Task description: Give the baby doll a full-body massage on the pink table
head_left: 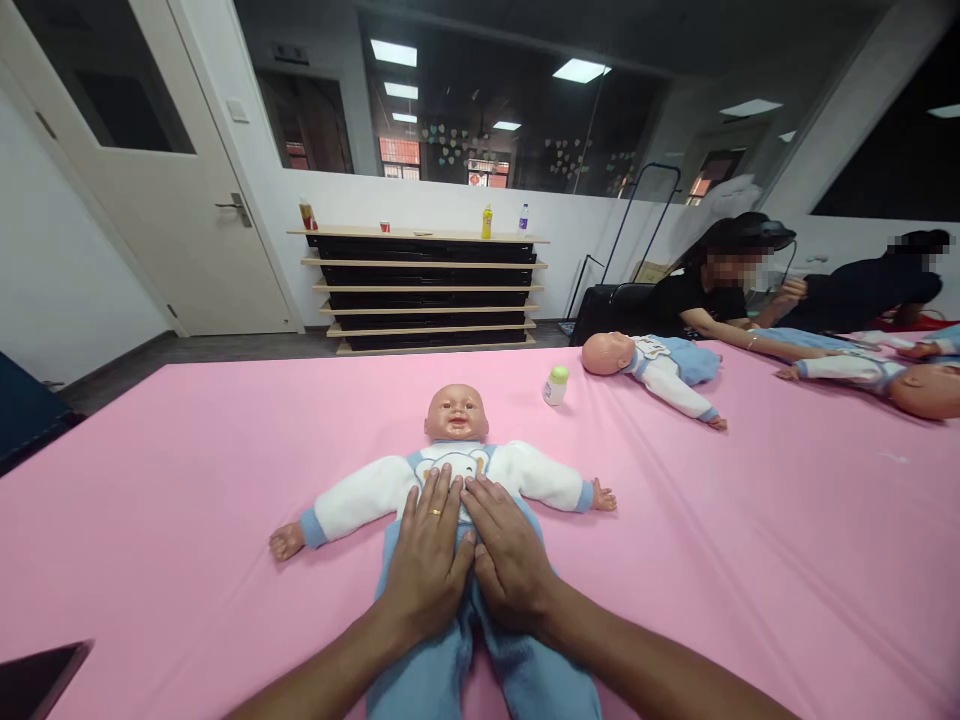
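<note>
A baby doll (456,415) lies on its back before me, its arms spread wide. It wears a white top (375,492) with blue cuffs and a bear's face on the chest, and blue trousers (420,665). My left hand (429,555), with a ring on one finger, rests flat on the doll's belly and lower chest. Beside it, my right hand (511,555) lies flat too, fingers stretched out. The two thumbs are close together at the middle. Both hands hide part of the bear's face and the waist of the trousers.
On the pink mat (187,480) stands a white bottle with a green cap (556,387). Two more dolls lie right, one nearer (660,365), one farther (885,378). A person in a black hat (705,290) sits behind them. A dark flat object (41,680) is at lower left.
</note>
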{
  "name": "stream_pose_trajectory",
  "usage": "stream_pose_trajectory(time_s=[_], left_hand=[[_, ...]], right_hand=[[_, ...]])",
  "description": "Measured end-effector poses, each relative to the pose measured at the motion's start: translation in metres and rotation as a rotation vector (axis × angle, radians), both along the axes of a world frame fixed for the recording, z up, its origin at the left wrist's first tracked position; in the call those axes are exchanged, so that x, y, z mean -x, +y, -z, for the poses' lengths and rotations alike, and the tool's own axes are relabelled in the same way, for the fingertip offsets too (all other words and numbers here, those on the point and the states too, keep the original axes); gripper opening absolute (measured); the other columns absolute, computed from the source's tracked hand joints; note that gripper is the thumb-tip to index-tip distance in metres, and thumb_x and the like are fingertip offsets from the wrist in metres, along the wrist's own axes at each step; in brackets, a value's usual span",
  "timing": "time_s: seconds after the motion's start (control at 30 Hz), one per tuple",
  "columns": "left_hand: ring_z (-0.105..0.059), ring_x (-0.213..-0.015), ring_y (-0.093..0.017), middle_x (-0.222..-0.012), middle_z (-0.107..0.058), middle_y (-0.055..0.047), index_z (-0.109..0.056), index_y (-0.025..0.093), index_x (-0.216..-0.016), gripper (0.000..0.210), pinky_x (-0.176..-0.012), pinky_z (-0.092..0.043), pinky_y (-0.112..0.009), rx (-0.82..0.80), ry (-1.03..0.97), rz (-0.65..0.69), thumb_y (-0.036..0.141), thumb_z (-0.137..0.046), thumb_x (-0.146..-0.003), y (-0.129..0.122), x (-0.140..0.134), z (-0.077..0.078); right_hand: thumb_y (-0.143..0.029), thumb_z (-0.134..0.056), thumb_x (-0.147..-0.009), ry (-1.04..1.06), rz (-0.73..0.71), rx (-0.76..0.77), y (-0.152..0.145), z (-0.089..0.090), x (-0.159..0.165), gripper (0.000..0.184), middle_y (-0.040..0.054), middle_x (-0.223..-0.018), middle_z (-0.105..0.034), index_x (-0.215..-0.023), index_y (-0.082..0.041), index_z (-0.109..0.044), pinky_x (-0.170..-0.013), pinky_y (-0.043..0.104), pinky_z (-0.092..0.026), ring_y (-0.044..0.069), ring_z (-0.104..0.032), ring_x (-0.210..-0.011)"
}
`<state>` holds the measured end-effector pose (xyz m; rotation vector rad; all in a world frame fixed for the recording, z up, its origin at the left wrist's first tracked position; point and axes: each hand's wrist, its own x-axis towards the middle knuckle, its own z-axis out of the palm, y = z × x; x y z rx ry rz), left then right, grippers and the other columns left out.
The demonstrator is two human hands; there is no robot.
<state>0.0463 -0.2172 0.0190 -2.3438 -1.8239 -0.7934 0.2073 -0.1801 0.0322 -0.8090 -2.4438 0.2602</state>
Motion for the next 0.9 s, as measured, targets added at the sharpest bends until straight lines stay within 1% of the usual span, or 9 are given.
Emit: stream_pose_trajectory(time_s=[0.1, 0.3, 0.43, 0.67, 0.8, 0.9], left_hand=[[-0.007, -0.148, -0.027, -0.16, -0.016, -0.014, -0.011, 0.018, -0.154, 0.062, -0.116, -0.019, -0.058, -0.007, 0.008, -0.008, 0.027, -0.034, -0.097, 0.001, 0.0, 0.001], [-0.009, -0.148, -0.025, -0.16, -0.017, -0.013, -0.017, 0.017, -0.153, 0.059, -0.118, -0.018, -0.055, 0.013, 0.017, -0.02, 0.031, -0.033, -0.098, 0.003, 0.0, 0.003], [-0.008, -0.149, -0.024, -0.16, -0.017, -0.011, -0.018, 0.019, -0.153, 0.059, -0.118, -0.017, -0.053, 0.026, -0.008, -0.043, 0.033, -0.032, -0.098, 0.003, 0.0, 0.003], [-0.011, -0.148, -0.023, -0.159, -0.02, -0.009, -0.028, 0.021, -0.151, 0.055, -0.119, -0.015, -0.052, 0.076, -0.068, -0.07, 0.033, -0.034, -0.097, 0.003, -0.002, 0.0], [-0.015, -0.148, -0.023, -0.158, -0.025, -0.007, -0.035, 0.023, -0.148, 0.052, -0.119, -0.014, -0.052, 0.114, -0.147, -0.095, 0.034, -0.035, -0.097, 0.003, -0.004, -0.004], [-0.021, -0.146, -0.026, -0.155, -0.033, -0.01, -0.045, 0.019, -0.142, 0.05, -0.118, -0.016, -0.052, 0.163, -0.236, -0.127, 0.036, -0.036, -0.096, 0.005, -0.006, -0.014]], right_hand=[[-0.017, -0.044, -0.076, -0.007, 0.023, 0.011, -0.001, -0.001, 0.003, 0.071, 0.0163, -0.153, -0.033, -0.145, -0.005, -0.035, -0.118, 0.053, -0.025, 0.027, -0.023, -0.145], [-0.015, -0.046, -0.075, 0.019, 0.071, 0.024, -0.004, -0.001, 0.006, 0.071, 0.0153, -0.153, -0.034, -0.145, -0.008, -0.037, -0.118, 0.052, -0.025, 0.026, -0.025, -0.145], [-0.014, -0.046, -0.076, 0.043, 0.09, 0.037, -0.005, -0.001, 0.008, 0.07, 0.0141, -0.153, -0.034, -0.145, -0.009, -0.038, -0.118, 0.051, -0.025, 0.026, -0.027, -0.144], [-0.014, -0.046, -0.078, 0.072, 0.108, 0.004, -0.005, 0.003, 0.008, 0.065, 0.0148, -0.15, -0.039, -0.143, -0.009, -0.041, -0.119, 0.05, -0.025, 0.025, -0.032, -0.142], [-0.015, -0.045, -0.082, 0.093, 0.121, -0.01, -0.005, 0.006, 0.009, 0.061, 0.0152, -0.149, -0.041, -0.142, -0.009, -0.043, -0.118, 0.049, -0.027, 0.025, -0.034, -0.141], [-0.014, -0.045, -0.081, 0.106, 0.135, -0.003, -0.006, 0.005, 0.009, 0.058, 0.0159, -0.147, -0.044, -0.139, -0.009, -0.047, -0.117, 0.05, -0.029, 0.025, -0.036, -0.14]])
